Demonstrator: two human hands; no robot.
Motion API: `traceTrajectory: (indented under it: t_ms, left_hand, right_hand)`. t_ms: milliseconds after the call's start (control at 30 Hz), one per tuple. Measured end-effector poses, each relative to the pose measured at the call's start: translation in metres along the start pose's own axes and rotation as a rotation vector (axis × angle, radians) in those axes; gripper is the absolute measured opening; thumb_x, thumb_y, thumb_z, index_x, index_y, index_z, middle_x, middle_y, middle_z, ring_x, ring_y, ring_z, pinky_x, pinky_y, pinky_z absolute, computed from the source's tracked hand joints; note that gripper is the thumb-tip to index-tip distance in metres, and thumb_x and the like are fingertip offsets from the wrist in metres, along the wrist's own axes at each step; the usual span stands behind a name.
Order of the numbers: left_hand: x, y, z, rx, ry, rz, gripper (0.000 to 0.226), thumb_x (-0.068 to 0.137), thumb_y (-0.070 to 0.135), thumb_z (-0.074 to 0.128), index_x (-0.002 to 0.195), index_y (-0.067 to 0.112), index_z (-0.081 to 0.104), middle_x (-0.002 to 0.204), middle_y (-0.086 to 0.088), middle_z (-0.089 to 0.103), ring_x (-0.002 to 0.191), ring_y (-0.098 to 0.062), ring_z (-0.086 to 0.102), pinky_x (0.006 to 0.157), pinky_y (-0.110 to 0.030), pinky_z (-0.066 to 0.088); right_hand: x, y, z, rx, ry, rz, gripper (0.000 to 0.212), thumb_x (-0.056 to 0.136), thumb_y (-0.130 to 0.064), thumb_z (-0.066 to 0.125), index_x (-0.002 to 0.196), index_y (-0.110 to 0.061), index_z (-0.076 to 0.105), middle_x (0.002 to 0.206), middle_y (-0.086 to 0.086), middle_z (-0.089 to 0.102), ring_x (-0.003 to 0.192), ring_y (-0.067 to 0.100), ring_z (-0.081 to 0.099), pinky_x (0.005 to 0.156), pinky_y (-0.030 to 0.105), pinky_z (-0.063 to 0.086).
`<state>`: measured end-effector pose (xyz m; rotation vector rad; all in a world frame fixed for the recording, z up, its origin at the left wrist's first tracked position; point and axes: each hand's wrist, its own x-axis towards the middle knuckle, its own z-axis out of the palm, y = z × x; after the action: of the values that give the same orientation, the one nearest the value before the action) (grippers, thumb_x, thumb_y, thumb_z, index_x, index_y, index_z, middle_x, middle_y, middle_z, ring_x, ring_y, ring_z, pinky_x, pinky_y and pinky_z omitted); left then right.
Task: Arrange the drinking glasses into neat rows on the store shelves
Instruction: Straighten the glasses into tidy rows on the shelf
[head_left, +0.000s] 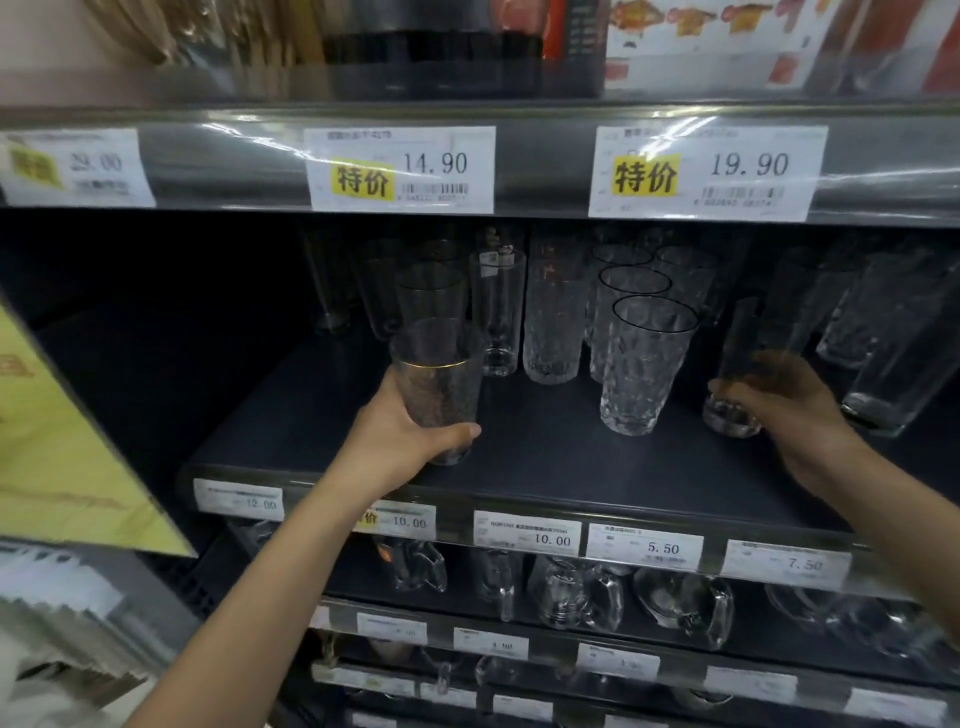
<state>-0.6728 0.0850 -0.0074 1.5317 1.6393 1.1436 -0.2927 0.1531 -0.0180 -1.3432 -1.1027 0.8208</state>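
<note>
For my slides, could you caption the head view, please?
Left hand grips gold-rimmed clear glass; right hand grips tall clear glass on dark shelf.

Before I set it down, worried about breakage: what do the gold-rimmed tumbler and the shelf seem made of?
Gold-rimmed tumbler: clear glass by its see-through wall, faintly textured, thin shiny gold rim. Shelf: dark matte deck, likely painted metal, though unsure.

gold-rimmed glass (436, 389) clear, finely textured wall, dimpled glass (639, 374) glossy, faceted, dark rim, slim glass (737, 338) smooth and clear, shelf (545, 452) dark matt, price tags (400, 169) white paper behind glossy clear plastic strip (545, 161)
</note>
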Motion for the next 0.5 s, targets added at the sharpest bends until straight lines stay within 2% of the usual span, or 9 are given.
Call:
traceTrajectory:
  t_ms: [67,100,167,233,300,333,400,500]
  left_hand:
    - [0.005,-0.008,-0.013,0.024,0.045,-0.006,0.089,0.049,0.051,0.089,0.126,0.032,0.051,0.11,0.016,0.069,0.104,-0.004,0.065,0.095,-0.029,0.051]
    - [0.007,-0.009,-0.02,0.034,0.062,-0.009,0.087,0.048,0.052,0.089,0.124,0.032,0.053,0.108,0.016,0.07,0.102,-0.003,0.066,0.094,-0.03,0.052]
    - [0.013,-0.013,-0.029,0.039,0.073,-0.008,0.072,0.057,0.039,0.092,0.119,0.031,0.057,0.102,0.014,0.072,0.093,0.001,0.068,0.086,-0.024,0.054]
    - [0.023,-0.016,-0.035,0.026,0.062,0.012,0.049,0.069,0.017,0.089,0.11,0.021,0.063,0.093,0.006,0.075,0.075,0.004,0.069,0.066,-0.012,0.053]
    - [0.037,-0.021,-0.041,0.022,0.061,0.018,0.033,0.074,0.006,0.083,0.101,0.014,0.066,0.083,0.003,0.075,0.066,0.002,0.069,0.056,-0.009,0.049]
    - [0.044,-0.024,-0.044,0.024,0.068,0.009,0.032,0.074,0.007,0.084,0.101,0.013,0.067,0.081,0.005,0.075,0.07,0.0,0.07,0.059,-0.012,0.05]
    - [0.054,-0.03,-0.048,0.025,0.079,-0.001,0.044,0.071,0.018,0.087,0.109,0.013,0.067,0.091,0.005,0.075,0.087,-0.01,0.071,0.07,-0.017,0.049]
    - [0.063,-0.033,-0.049,-0.014,0.131,-0.025,0.064,0.071,0.018,0.088,0.126,0.011,0.057,0.108,0.003,0.068,0.097,-0.012,0.065,0.072,-0.015,0.045]
  right_hand:
    - [0.009,0.005,-0.002,-0.05,0.019,0.011,0.042,0.076,-0.013,0.084,0.11,-0.016,0.061,0.104,0.007,0.067,0.085,0.016,0.063,0.065,0.028,0.046]
    - [0.014,0.006,-0.002,-0.084,0.025,0.014,0.048,0.075,-0.018,0.085,0.116,-0.01,0.062,0.109,0.01,0.069,0.088,0.019,0.064,0.062,0.026,0.047]
    - [0.02,0.007,-0.002,-0.146,0.036,0.011,0.061,0.071,-0.029,0.087,0.122,-0.008,0.062,0.114,0.012,0.069,0.094,0.021,0.065,0.06,0.024,0.048]
    - [0.024,0.006,0.001,-0.17,0.054,0.006,0.068,0.068,-0.036,0.088,0.125,-0.011,0.061,0.115,0.008,0.069,0.096,0.02,0.067,0.06,0.02,0.049]
    - [0.027,0.002,0.004,-0.184,0.078,0.007,0.066,0.073,-0.031,0.086,0.13,-0.012,0.057,0.119,0.004,0.067,0.102,0.018,0.065,0.069,0.02,0.053]
    - [0.028,0.0,0.006,-0.19,0.1,0.007,0.067,0.076,-0.029,0.085,0.133,-0.013,0.054,0.121,0.002,0.065,0.106,0.018,0.062,0.08,0.025,0.054]
    - [0.031,-0.004,0.011,-0.194,0.126,0.016,0.071,0.077,-0.028,0.084,0.138,-0.013,0.049,0.125,0.0,0.061,0.112,0.018,0.058,0.1,0.035,0.049]
    - [0.034,-0.007,0.015,-0.195,0.14,0.025,0.074,0.079,-0.027,0.083,0.141,-0.013,0.045,0.124,-0.001,0.058,0.11,0.016,0.055,0.102,0.031,0.046]
